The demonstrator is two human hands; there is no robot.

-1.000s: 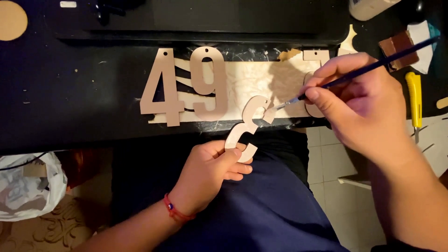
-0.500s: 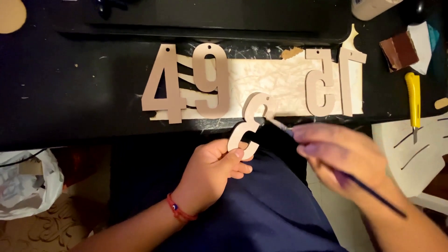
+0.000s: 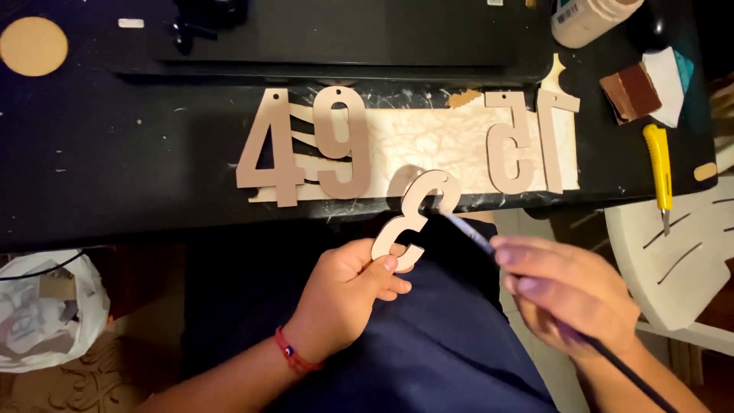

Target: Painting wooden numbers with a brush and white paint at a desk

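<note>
My left hand (image 3: 348,294) has thumb and fingertips clamped on the lower end of a flat wooden cutout digit (image 3: 417,218), pale, matte, curvy with two open bays; it tilts up and away from those fingers, above my dark blue lap (image 3: 428,352). My right hand (image 3: 569,294) is blurred, fingers pinched together around a thin dark paintbrush (image 3: 535,298); the pale bristle end runs up-left from the fingertips and touches the digit's upper loop, the handle trails down-right past the wrist. A red cord bracelet (image 3: 294,353) sits on the left wrist.

Just beyond the held digit, a black table (image 3: 115,168), speckled with light paint flecks. On it a crinkled cream sheet (image 3: 428,141) carries more flat wooden digits: a pair (image 3: 306,149) up-left of my left fingers, another pair (image 3: 527,138) above my right fingers, each with a small hole at top. Further right of the brush hand: yellow utility knife (image 3: 659,164), brown sanding block (image 3: 631,92), white plastic bottle (image 3: 589,19). Far left: round wooden disc (image 3: 33,46), white plastic bag (image 3: 46,310) below the table edge.
</note>
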